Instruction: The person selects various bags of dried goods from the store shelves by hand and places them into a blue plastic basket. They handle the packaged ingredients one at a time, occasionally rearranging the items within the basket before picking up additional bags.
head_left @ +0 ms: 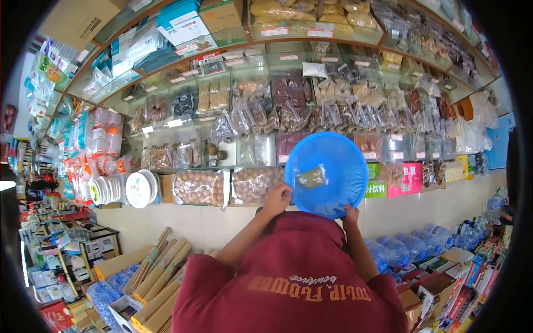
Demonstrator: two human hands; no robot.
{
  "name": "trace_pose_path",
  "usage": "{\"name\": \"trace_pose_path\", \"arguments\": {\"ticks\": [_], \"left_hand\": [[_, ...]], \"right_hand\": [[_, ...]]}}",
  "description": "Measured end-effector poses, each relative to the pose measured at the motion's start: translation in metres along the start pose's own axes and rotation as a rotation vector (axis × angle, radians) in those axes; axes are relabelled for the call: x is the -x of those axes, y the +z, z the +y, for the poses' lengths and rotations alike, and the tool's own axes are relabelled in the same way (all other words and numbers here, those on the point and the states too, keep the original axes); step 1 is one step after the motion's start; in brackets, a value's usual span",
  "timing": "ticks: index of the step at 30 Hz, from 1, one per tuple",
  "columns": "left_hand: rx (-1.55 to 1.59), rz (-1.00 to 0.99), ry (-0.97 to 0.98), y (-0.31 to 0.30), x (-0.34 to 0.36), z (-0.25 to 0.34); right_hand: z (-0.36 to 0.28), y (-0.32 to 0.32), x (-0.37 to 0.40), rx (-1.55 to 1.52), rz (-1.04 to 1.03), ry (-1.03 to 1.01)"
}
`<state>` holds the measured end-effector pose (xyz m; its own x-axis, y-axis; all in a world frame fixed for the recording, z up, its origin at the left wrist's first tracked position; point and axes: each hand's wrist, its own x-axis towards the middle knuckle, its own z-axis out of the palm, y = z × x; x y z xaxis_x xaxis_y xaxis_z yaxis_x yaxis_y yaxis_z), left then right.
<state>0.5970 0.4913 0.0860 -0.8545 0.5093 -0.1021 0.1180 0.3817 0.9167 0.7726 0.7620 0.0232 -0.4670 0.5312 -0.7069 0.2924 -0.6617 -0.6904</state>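
A round blue plastic basket (pixel 352 166) with ribbed walls is tilted in front of my maroon shirt, its open mouth facing me. One small clear packet (pixel 312 177) with greenish-brown contents lies inside it. My left hand (pixel 279 198) is closed at the basket's left rim, fingers curled together there. At the lower right rim, my right hand (pixel 350 216) grips the basket, with the fingertips showing over the edge. Behind the basket are shelf compartments with bagged dried goods (pixel 291 116), partly hidden by it.
Trays of round brown nuts (pixel 200 187) and stacked white plates (pixel 142 188) line the shelf's front edge at left. Pink and green boxes (pixel 404 178) stand at right. Below are rolled mats (pixel 161 272) on the left and large water bottles (pixel 395 250) on the right.
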Motion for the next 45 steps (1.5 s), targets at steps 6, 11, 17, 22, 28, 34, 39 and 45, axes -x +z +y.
{"name": "trace_pose_path", "arguments": {"ticks": [6,11,17,22,28,34,39,45], "left_hand": [[-0.141,0.013,-0.19,0.027,0.05,-0.044],[-0.207,-0.046,-0.407,0.047,0.121,-0.099],[-0.213,0.037,-0.73,0.044,0.157,-0.116],[-0.291,0.016,-0.702,0.042,0.166,-0.125],[-0.238,0.107,-0.806,0.059,0.166,-0.141],[-0.006,-0.024,-0.668,0.058,0.1,-0.136],[0.613,0.094,-0.797,0.065,-0.007,-0.096],[0.822,0.107,-0.792,0.092,-0.102,-0.112]], "right_hand": [[-0.008,-0.077,-0.016,-0.248,0.075,0.009],[-0.015,-0.117,-0.043,-0.141,0.142,0.037],[-0.025,-0.113,-0.061,-0.091,0.086,0.2],[-0.014,-0.112,-0.072,-0.058,0.024,0.253],[-0.013,-0.115,-0.063,-0.157,-0.02,0.288],[-0.001,-0.126,-0.039,-0.239,0.109,0.218],[0.024,-0.152,-0.018,-0.36,0.048,0.235],[0.005,-0.15,0.036,-0.366,0.131,0.263]]}}
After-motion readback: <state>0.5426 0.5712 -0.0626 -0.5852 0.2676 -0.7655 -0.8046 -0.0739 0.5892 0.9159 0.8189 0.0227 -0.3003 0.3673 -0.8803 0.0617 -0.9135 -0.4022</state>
